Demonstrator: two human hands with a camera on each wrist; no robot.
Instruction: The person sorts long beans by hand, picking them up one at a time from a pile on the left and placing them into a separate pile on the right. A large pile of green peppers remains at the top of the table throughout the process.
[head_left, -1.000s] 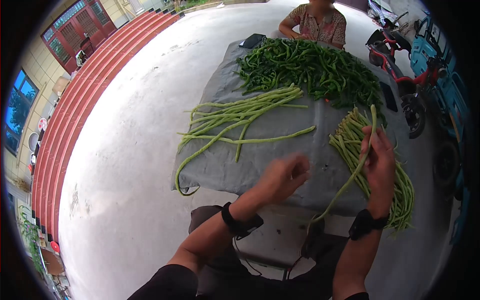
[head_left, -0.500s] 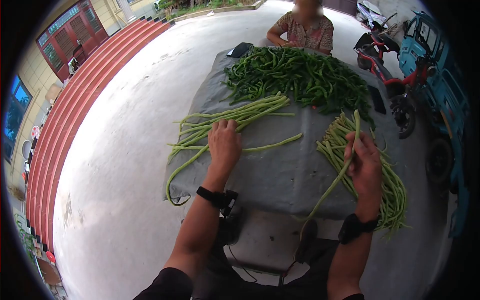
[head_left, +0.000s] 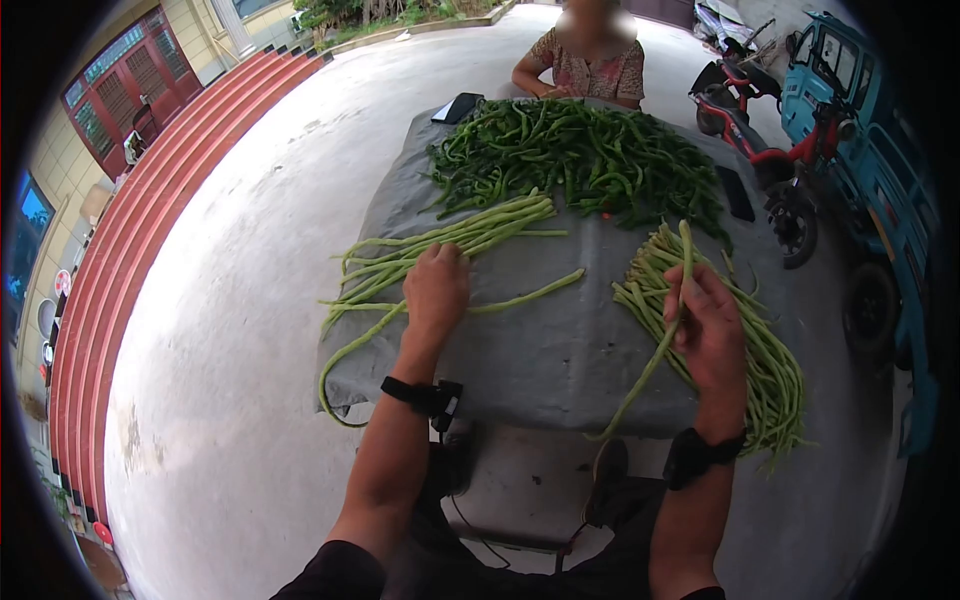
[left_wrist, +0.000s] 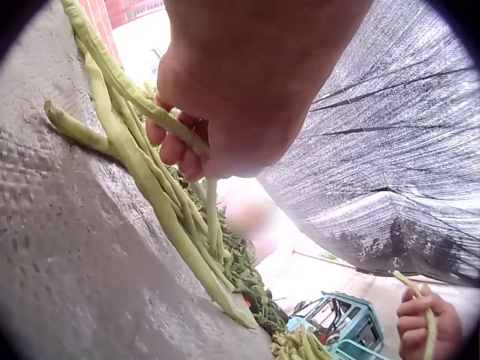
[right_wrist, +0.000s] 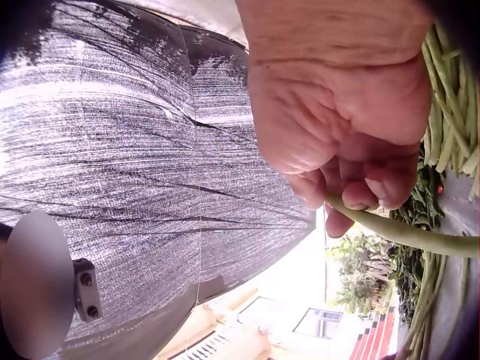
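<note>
My left hand [head_left: 437, 287] is over the loose long beans [head_left: 500, 222] on the left of the grey-covered table [head_left: 530, 350]. In the left wrist view its thumb and fingers pinch one pale green long bean [left_wrist: 139, 101], while other beans lie on the cover beneath. On the right, my right hand [head_left: 712, 335] grips a single long bean [head_left: 652, 372] near its upper end, and the rest of it slants down toward the near table edge. Behind that hand lies a thick bundle of long beans [head_left: 775, 375], partly hidden by the hand and wrist.
A wide heap of green peppers [head_left: 570, 150] covers the far part of the table. A dark phone [head_left: 735, 193] lies right of it. Across the table sits a person [head_left: 600, 72]. A red scooter [head_left: 740, 125] and a teal three-wheeler [head_left: 880, 180] stand at the right.
My left hand has moved from the near middle of the table leftward onto the loose beans and now pinches one. The right hand keeps its bean, and the head view has shifted slightly.
</note>
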